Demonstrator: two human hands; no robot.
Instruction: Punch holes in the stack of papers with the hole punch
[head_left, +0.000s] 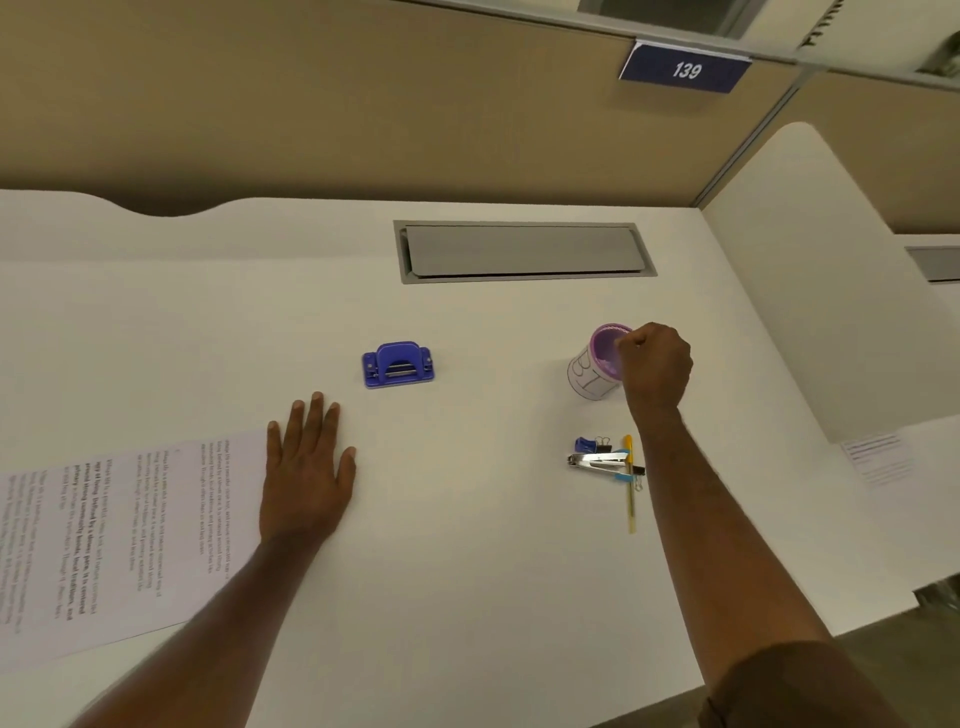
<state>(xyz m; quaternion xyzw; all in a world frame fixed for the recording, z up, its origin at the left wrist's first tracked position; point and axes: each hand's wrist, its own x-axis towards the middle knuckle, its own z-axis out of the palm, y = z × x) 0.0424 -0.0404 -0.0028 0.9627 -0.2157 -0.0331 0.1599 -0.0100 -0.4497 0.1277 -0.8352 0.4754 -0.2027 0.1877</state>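
Note:
A blue hole punch (398, 364) stands on the white desk (467, 519), mid-table. A stack of printed papers (119, 535) lies at the left near the desk's front edge. My left hand (306, 467) rests flat on the desk, fingers spread, its heel touching the right edge of the papers, just short of the punch. My right hand (655, 366) is curled at the rim of a purple pen cup (597, 364) on the right; whether it pinches anything is hidden.
A pile of small stationery lies front right: a silver stapler (597, 460), a yellow pen (630, 483), binder clips (602, 444) and a small blue sharpener (584, 445). A grey cable hatch (524, 252) sits at the back. A white divider (810, 291) bounds the right side.

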